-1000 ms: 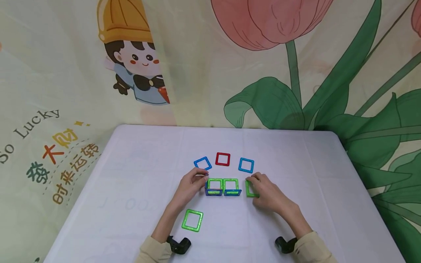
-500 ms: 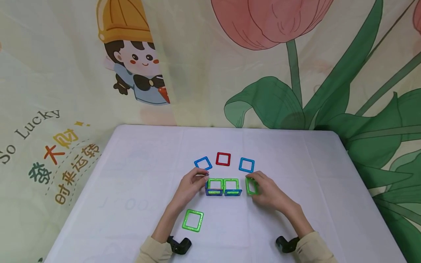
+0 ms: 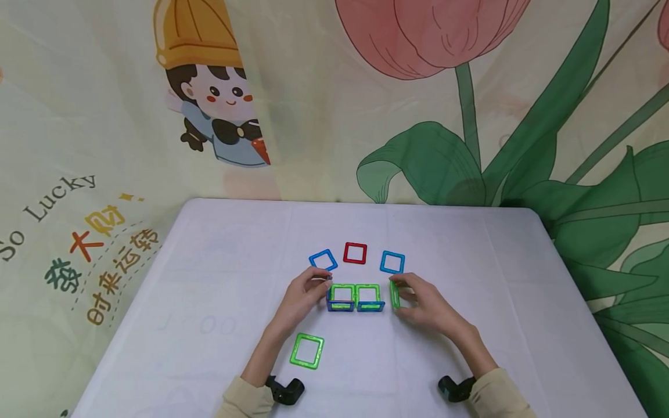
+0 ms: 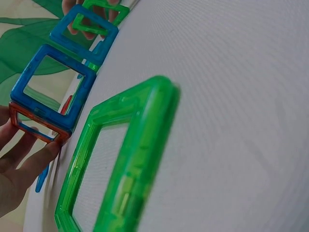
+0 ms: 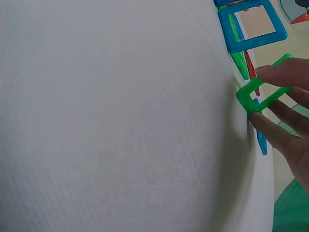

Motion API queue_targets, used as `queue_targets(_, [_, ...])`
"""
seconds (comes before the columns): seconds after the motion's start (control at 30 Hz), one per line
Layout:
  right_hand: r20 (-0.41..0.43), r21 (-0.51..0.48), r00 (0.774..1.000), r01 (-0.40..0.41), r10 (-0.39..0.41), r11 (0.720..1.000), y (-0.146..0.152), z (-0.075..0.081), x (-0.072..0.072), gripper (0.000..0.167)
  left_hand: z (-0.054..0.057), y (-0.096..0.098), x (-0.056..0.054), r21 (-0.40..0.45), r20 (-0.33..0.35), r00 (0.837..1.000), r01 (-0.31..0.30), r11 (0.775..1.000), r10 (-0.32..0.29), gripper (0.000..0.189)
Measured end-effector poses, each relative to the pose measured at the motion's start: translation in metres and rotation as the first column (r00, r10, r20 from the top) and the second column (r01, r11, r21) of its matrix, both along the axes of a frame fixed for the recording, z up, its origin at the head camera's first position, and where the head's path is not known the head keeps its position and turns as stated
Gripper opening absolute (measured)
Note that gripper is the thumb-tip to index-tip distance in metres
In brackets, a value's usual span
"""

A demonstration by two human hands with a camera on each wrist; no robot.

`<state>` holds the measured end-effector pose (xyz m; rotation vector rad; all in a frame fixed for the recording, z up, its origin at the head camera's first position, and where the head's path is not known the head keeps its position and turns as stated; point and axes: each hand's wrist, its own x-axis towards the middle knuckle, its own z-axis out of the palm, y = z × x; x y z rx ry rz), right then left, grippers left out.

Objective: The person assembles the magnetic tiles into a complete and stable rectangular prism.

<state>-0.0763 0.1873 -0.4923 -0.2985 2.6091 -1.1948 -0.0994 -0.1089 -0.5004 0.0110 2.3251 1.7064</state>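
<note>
Two green square magnetic tiles (image 3: 342,285) lie side by side, with two blue tiles (image 4: 44,110) standing along their front edge. At the left end of this row, an orange-red tile (image 4: 38,120) stands upright, its edges between the fingers of my left hand (image 3: 300,296). My right hand (image 3: 428,305) pinches another green tile (image 5: 247,96) between thumb and fingers, holding it on edge. A small gap separates that tile from the right end of the row. Part of the orange-red tile is hidden behind the left fingers in the head view.
Behind the row lie a red tile (image 3: 355,244), a blue tile (image 3: 320,253) to its left and another blue tile (image 3: 393,253) to its right. A loose green tile (image 3: 304,364) lies nearer me, beside the left forearm. All rest on a white-covered table (image 3: 235,232).
The green tile in my right hand has turned from facing the camera to nearly edge-on, and the right fingers have shifted round it. My left hand stays in place.
</note>
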Motion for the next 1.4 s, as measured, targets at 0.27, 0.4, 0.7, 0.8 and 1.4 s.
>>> queue_targets(0.27, [-0.001,-0.052,1.000,-0.001,0.001,0.999,0.001,-0.006,-0.002,0.067,0.000,0.001,0.001,-0.009,-0.004,1.000,0.000,1.000,0.000,0.031])
queue_targets(0.4, [0.004,-0.087,1.000,-0.009,0.010,0.996,0.001,-0.007,-0.003,0.067,-0.001,0.000,0.001,-0.007,-0.008,1.000,0.002,1.000,-0.002,0.029])
queue_targets(0.7, [-0.005,-0.111,1.000,-0.013,0.012,0.994,0.001,-0.011,-0.005,0.069,-0.002,0.000,0.000,0.005,-0.012,1.000,0.008,1.000,-0.008,0.030])
queue_targets(0.8, [-0.004,-0.120,1.000,-0.009,0.009,0.993,-0.001,-0.012,-0.006,0.070,-0.001,0.000,0.000,0.005,-0.012,1.000,0.009,1.000,-0.009,0.030])
queue_targets(1.4, [0.005,-0.177,1.000,-0.016,0.018,0.984,-0.007,-0.017,-0.010,0.071,-0.001,0.001,0.001,-0.008,-0.009,1.000,0.004,1.000,-0.004,0.028])
